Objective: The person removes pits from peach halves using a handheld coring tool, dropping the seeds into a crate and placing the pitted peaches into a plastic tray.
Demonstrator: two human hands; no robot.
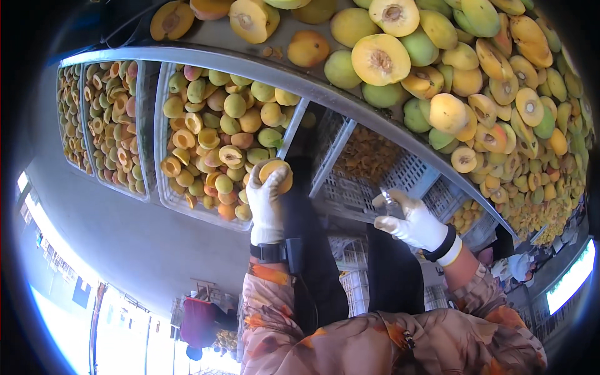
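My left hand (267, 203), in a white glove with tan fingertips, is closed around a yellow peach half (275, 175). It is at the right edge of a white crate (159, 134) full of whole and halved peaches (234, 106). My right hand (409, 223), gloved the same way, is further right, over the crates below the table. Thumb and fingers are curled about a small shiny metal tool (388, 197); its exact kind is too small and blurred to tell. Cut peaches with pits or hollows (381, 59) lie heaped on the metal table ahead.
A raised metal rim (250, 74) borders the table. More fruit-filled crates (112, 125) stand at the left. Beneath the table, a slatted crate (365, 153) holds brownish-orange pieces. A person in red (197, 322) is behind at the lower left; another person (515, 267) is far right.
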